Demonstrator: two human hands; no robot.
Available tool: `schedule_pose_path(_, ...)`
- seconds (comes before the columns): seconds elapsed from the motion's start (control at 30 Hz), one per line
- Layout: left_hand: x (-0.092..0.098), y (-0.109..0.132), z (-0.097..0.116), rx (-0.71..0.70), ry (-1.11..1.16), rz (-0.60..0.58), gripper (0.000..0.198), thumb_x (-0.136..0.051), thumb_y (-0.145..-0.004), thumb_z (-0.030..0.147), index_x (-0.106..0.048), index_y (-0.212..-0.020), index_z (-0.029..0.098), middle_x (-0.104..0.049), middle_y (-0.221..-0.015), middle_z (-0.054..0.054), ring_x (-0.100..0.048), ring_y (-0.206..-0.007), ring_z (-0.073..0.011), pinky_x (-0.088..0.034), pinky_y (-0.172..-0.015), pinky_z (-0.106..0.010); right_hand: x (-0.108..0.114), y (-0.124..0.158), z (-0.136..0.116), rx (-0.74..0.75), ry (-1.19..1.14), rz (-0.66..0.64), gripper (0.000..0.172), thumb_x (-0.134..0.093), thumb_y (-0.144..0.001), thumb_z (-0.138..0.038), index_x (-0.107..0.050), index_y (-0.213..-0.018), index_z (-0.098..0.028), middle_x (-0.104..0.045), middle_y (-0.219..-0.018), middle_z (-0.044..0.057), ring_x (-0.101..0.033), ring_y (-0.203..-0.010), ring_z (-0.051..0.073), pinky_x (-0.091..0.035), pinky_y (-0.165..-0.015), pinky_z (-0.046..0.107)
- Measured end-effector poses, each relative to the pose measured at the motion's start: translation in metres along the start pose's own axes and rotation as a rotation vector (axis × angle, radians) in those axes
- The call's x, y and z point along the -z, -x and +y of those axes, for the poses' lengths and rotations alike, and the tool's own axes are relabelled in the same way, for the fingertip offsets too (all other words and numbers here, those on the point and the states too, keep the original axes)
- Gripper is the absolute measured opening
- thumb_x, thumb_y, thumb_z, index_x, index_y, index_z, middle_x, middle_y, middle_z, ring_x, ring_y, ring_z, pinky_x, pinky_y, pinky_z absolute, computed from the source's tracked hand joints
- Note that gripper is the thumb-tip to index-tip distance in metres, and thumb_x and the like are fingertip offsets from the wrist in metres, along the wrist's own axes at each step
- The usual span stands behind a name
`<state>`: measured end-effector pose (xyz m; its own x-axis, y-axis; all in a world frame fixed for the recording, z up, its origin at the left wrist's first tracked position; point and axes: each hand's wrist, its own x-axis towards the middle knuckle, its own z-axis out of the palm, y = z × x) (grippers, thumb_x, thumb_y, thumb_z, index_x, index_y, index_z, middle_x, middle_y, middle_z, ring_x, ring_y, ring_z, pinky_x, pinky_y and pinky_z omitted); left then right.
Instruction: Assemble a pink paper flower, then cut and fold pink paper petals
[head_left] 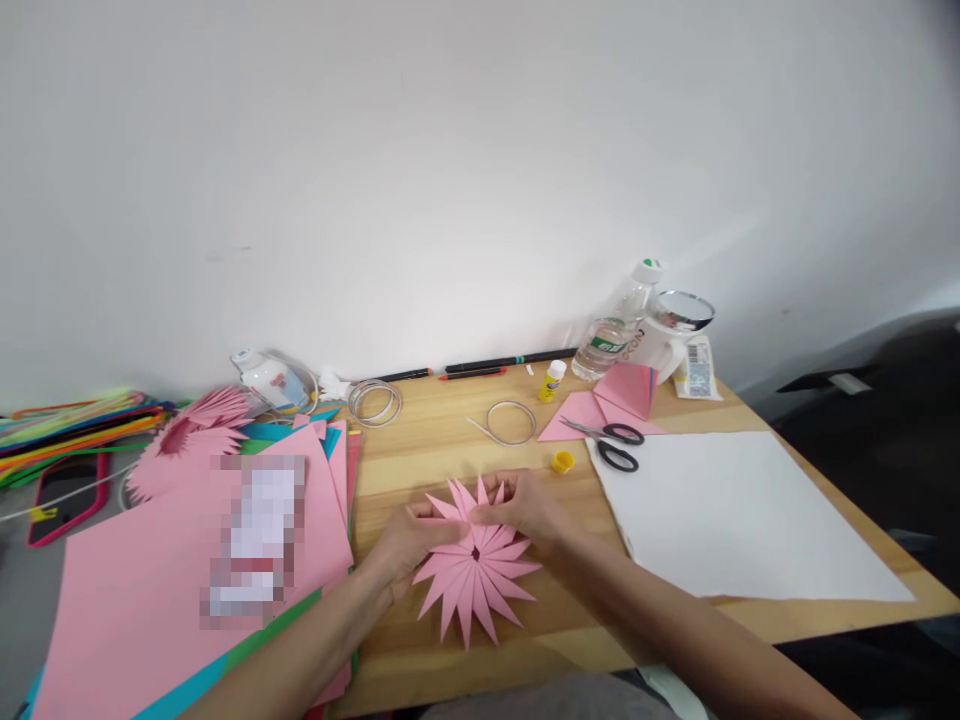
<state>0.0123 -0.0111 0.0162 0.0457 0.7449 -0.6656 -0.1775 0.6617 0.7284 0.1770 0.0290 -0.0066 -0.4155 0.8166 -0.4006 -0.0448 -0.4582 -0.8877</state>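
Note:
Between my two hands is a pink folded paper flower (pixel 480 585) with many pointed petals and a small dark hole at its centre. My left hand (pixel 409 545) pinches its upper left petals, thumb on top. From the upper right, my right hand (pixel 521 505) grips the top petals, its thumb pressed on the paper near the left thumb. The fingers beneath the paper are partly hidden. Just beyond my right hand lies a yellow glue cap (pixel 562 462), and the glue stick (pixel 553 381) stands uncapped farther back.
Pink paper sheets (pixel 150 570) are stacked at left, near more folded pink flowers (pixel 187 440) and a phone (pixel 71 495). Black-handled scissors (pixel 619 447) lie by a white board (pixel 750 520). A water bottle (pixel 611 330) and a mug (pixel 664 340) stand against the wall.

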Motion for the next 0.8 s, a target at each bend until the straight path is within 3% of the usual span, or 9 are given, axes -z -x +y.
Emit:
schedule_pose_path(0.2, -0.003, -0.002, -0.006, 0.016, 0.027, 0.001, 0.029, -0.081, -0.043, 0.017, -0.065, -0.065, 0.009, -0.070, -0.063, -0.008, -0.064, -0.059, -0.0200, -0.049, -0.060, -0.031, 0.002, 0.006, -0.001, -0.020, -0.071, -0.057, 0.031, -0.081, -0.043, -0.027, -0.061, -0.062, -0.011, -0.056, -0.047, -0.003, -0.045, -0.039, 0.007, -0.029, -0.039, 0.018)
schedule_pose_path(0.4, -0.006, -0.002, -0.011, 0.036, 0.049, 0.032, 0.028, -0.082, -0.042, 0.018, -0.064, -0.062, 0.010, -0.069, -0.060, -0.008, -0.063, -0.055, -0.0191, -0.049, -0.057, -0.031, 0.003, 0.008, 0.006, -0.027, -0.121, -0.039, 0.033, -0.082, -0.041, -0.030, -0.063, -0.061, -0.011, -0.059, -0.051, -0.001, -0.049, -0.043, 0.009, -0.036, -0.043, 0.021)
schedule_pose_path(0.53, -0.007, -0.001, -0.013, 0.033, 0.066, 0.025, 0.027, -0.081, -0.043, 0.018, -0.066, -0.064, 0.010, -0.069, -0.062, -0.008, -0.064, -0.057, -0.0201, -0.049, -0.058, -0.032, 0.005, 0.009, 0.006, -0.019, -0.104, -0.041, 0.034, -0.081, -0.043, -0.032, -0.064, -0.062, -0.011, -0.060, -0.053, -0.001, -0.048, -0.043, 0.008, -0.034, -0.043, 0.020)
schedule_pose_path(0.7, -0.007, 0.000, -0.017, 0.036, 0.073, -0.030, 0.027, -0.080, -0.042, 0.016, -0.068, -0.065, 0.009, -0.069, -0.060, -0.008, -0.063, -0.057, -0.0196, -0.048, -0.058, -0.031, 0.011, 0.004, -0.002, -0.089, 0.041, -0.163, 0.032, -0.081, -0.043, -0.031, -0.060, -0.056, -0.011, -0.053, -0.046, -0.005, -0.044, -0.040, 0.006, -0.028, -0.040, 0.018)
schedule_pose_path(0.8, -0.006, -0.001, -0.020, 0.024, 0.070, -0.035, 0.028, -0.081, -0.042, 0.017, -0.068, -0.066, 0.009, -0.068, -0.061, -0.008, -0.063, -0.059, -0.0206, -0.047, -0.059, -0.031, 0.010, 0.001, -0.005, -0.117, 0.072, -0.143, 0.035, -0.081, -0.040, -0.033, -0.056, -0.051, -0.012, -0.050, -0.043, -0.005, -0.041, -0.039, 0.006, -0.026, -0.039, 0.018)
